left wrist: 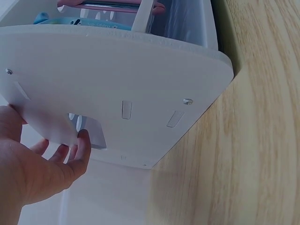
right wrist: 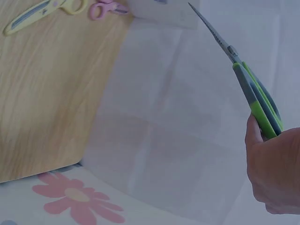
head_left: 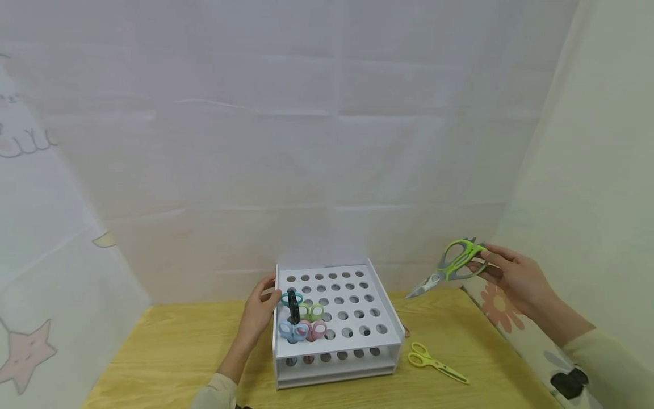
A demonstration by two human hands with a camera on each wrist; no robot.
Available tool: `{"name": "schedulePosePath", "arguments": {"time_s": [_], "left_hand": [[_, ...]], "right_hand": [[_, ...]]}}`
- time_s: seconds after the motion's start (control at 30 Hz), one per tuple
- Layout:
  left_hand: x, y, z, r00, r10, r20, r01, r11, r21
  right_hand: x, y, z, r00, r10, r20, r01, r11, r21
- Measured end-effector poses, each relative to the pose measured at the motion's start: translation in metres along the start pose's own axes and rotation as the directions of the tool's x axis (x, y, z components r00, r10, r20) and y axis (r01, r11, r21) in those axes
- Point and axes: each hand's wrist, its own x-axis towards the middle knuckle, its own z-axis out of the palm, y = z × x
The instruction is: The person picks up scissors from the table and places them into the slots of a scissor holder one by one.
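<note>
A white rack (head_left: 352,341) with rows of round holes stands on the wooden table (head_left: 179,346). Several small scissors (head_left: 301,318) stand in its front-left holes. My left hand (head_left: 260,309) rests against the rack's left wall (left wrist: 117,93), fingers (left wrist: 77,150) straight on its edge. My right hand (head_left: 511,272) is raised at the right and grips the handles of green-and-grey kitchen scissors (head_left: 452,264), blades closed and pointing down-left. In the right wrist view the green scissors (right wrist: 255,98) rise from my right hand (right wrist: 274,173).
Yellow scissors (head_left: 434,360) lie on the table right of the rack; they show again as yellow scissors (right wrist: 42,11) beside small pink scissors (right wrist: 105,8). White cloth hangs behind and at both sides. A flower-print cloth (head_left: 498,307) covers the table's right edge.
</note>
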Motion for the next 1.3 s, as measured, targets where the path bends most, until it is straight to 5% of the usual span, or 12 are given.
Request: {"name": "schedulePosePath", "arguments": {"time_s": [0.27, 0.7, 1.07, 1.3], "left_hand": [[0.001, 0.0, -0.007, 1.0, 0.013, -0.019, -0.013, 1.0, -0.023], [-0.007, 0.008, -0.001, 1.0, 0.015, -0.028, -0.016, 0.999, -0.045], [-0.009, 0.01, 0.021, 0.999, 0.044, -0.01, -0.045, 0.997, -0.065], [-0.013, 0.01, 0.028, 1.0, 0.031, -0.003, -0.031, 0.998, -0.056]], "right_hand": [[0.008, -0.013, 0.035, 0.996, -0.002, 0.093, -0.003, 0.998, 0.055], [0.019, 0.008, 0.101, 0.96, 0.035, 0.277, -0.02, 0.998, -0.055], [0.02, 0.031, 0.133, 0.955, 0.14, 0.26, -0.092, 0.978, -0.187], [0.02, 0.038, 0.142, 0.96, 0.122, 0.25, -0.053, 0.962, -0.267]]}}
